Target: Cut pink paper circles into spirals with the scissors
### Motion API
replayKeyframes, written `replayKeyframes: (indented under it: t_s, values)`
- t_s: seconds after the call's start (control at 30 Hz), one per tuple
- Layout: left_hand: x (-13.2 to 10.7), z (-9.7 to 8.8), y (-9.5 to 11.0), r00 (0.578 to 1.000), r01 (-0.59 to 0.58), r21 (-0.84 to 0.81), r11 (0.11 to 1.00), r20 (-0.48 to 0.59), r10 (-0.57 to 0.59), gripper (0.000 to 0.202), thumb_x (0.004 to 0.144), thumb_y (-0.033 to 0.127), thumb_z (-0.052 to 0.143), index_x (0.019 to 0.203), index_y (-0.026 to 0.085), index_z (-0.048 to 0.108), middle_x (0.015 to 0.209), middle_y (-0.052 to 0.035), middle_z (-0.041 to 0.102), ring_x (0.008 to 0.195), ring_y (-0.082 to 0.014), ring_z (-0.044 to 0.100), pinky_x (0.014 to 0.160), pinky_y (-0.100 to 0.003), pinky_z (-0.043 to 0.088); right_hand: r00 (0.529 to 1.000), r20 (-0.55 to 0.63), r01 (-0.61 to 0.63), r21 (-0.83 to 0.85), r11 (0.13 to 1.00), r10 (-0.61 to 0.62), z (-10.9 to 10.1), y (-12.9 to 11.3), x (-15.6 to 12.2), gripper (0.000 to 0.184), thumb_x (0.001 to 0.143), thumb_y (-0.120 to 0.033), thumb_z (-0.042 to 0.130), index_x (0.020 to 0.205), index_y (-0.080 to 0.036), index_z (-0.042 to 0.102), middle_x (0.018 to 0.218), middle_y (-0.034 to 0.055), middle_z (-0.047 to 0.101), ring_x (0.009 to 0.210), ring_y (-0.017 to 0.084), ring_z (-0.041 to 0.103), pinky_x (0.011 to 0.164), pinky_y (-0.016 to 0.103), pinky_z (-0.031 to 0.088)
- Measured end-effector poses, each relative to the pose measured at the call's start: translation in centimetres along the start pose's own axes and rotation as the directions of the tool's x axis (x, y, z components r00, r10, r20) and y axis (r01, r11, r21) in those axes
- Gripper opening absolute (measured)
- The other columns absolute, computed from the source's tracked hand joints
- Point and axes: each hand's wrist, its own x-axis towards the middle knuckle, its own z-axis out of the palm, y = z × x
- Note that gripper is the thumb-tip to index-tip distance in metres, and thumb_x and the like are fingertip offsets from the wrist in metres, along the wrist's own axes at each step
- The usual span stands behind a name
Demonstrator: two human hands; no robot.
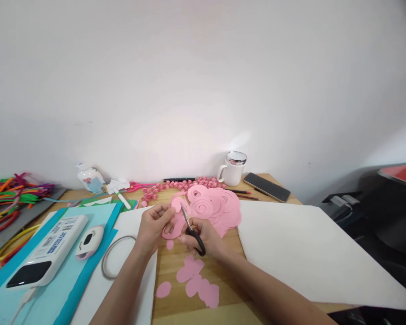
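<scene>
My left hand (158, 222) pinches a piece of pink paper (177, 205) between thumb and fingers. My right hand (201, 235) is closed around the black handles of a pair of scissors (196, 239), and the blades point up and left against the pink paper. Just beyond both hands lies a pile of pink paper spirals (219, 207). Pink paper scraps (189, 270) are scattered on the wooden table (179, 311) below the hands. Behind the pile sit many small rolled pink paper roses (182, 185).
A white mug (232, 169) and a phone (267, 186) stand at the back right. White boards (304, 253) flank the hands. At left are a power bank (50, 250), a small white device (90, 241), a tape roll (113, 257), a white bottle (90, 179) and coloured pipe cleaners (16, 194).
</scene>
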Motion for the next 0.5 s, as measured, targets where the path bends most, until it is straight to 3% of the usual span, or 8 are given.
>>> replayKeyframes:
  t_s: [0.2,0.37,0.5]
  values:
    - [0.00,-0.13,-0.19,0.999,-0.038,0.038,0.999,0.006,0.038,0.026,0.071,0.035,0.070,0.061,0.015,0.057,0.041,0.0064,0.048,0.034,-0.0036,0.034,0.038,-0.018,0.028,0.998,0.047,-0.032,0.006,0.999,0.032,0.17,0.13,-0.05,0.039,0.058,-0.044,0.077,0.069,-0.018,0.050,0.045,-0.0070,0.053,0.035,0.008,0.045,0.036,0.018,0.032]
    - [-0.07,-0.25,-0.04,0.996,0.001,0.156,0.988,0.086,-0.014,0.029,0.068,0.038,0.072,0.060,0.015,0.056,0.041,0.0060,0.048,0.033,-0.0044,0.036,0.036,-0.018,0.027,0.999,0.037,0.017,0.001,1.000,-0.017,-0.10,-0.35,-0.06,0.042,0.053,-0.037,0.082,0.074,-0.018,0.052,0.053,-0.0074,0.053,0.045,0.008,0.048,0.041,0.018,0.033]
    - [-0.06,-0.42,-0.11,0.996,-0.001,0.177,0.984,0.091,-0.016,0.029,0.068,0.039,0.071,0.061,0.015,0.058,0.043,0.0053,0.050,0.033,-0.0048,0.037,0.035,-0.018,0.026,1.000,0.016,0.007,-0.033,0.999,-0.006,-0.12,-0.37,-0.05,0.039,0.058,-0.043,0.078,0.071,-0.017,0.052,0.048,-0.0068,0.052,0.040,0.008,0.045,0.039,0.018,0.030]
